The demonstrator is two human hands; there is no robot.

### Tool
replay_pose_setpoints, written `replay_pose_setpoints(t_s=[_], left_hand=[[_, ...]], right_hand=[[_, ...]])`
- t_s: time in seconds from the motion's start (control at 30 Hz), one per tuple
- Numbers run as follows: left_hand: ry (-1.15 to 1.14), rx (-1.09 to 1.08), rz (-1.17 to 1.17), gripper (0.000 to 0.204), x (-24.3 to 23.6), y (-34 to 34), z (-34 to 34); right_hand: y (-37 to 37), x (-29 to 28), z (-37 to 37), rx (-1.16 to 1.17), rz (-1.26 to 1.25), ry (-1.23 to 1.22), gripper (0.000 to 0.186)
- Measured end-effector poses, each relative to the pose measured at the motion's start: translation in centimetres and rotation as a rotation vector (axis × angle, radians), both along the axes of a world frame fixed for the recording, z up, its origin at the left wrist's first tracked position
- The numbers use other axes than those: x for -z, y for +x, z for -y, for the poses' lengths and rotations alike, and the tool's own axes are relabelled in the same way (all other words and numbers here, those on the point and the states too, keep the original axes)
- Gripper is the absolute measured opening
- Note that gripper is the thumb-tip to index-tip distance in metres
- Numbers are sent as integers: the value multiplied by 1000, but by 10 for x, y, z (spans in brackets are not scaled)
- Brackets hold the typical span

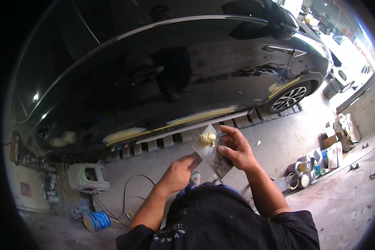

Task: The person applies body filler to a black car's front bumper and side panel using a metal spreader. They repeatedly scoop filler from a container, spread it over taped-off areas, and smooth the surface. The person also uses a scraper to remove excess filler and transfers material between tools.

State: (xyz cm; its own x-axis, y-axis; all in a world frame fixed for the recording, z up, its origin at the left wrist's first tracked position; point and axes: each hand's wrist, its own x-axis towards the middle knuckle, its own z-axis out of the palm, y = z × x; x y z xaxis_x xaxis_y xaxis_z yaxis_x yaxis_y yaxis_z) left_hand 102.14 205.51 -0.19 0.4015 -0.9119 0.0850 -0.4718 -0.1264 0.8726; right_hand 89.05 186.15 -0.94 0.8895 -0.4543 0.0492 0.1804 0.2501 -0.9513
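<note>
A thin greyish board (216, 157) is held tilted in front of me, with a lump of pale yellow putty (208, 138) near its far end. My right hand (237, 149) pinches the board's right edge, thumb on top and the other fingers curled beyond it. At its left edge is my left hand (178, 174), closed, its fingertips partly hidden by the board. Across from me stands a black car (221, 71). Dull yellowish filler patches (127, 135) and a yellow strip (204, 115) run along its lower side.
A worn white plastic stool (86, 177) stands at the left, with a blue can (96, 221) nearer me. A hose (126, 196) curls over the floor between. Tape rolls (305, 166), cans and boxes line the right side. The car's front wheel (291, 98) is far right.
</note>
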Motion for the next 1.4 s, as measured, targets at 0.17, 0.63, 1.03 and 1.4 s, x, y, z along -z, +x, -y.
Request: replay_pose_setpoints(t_s=[0.17, 0.63, 1.03, 1.4], left_hand=[[11, -230, -235, 36, 19, 0, -7], [66, 85, -979, 25, 32, 46, 34], [275, 684, -1057, 41, 43, 40, 164], [630, 1165, -793, 40, 19, -9, 293]], right_hand=[[-8, 10, 1, -9, -6, 6, 62], [-38, 24, 32, 338, -80, -72, 61], [-37, 52, 29, 752, -134, 7, 61], [-137, 33, 93, 848, -311, -758, 70]])
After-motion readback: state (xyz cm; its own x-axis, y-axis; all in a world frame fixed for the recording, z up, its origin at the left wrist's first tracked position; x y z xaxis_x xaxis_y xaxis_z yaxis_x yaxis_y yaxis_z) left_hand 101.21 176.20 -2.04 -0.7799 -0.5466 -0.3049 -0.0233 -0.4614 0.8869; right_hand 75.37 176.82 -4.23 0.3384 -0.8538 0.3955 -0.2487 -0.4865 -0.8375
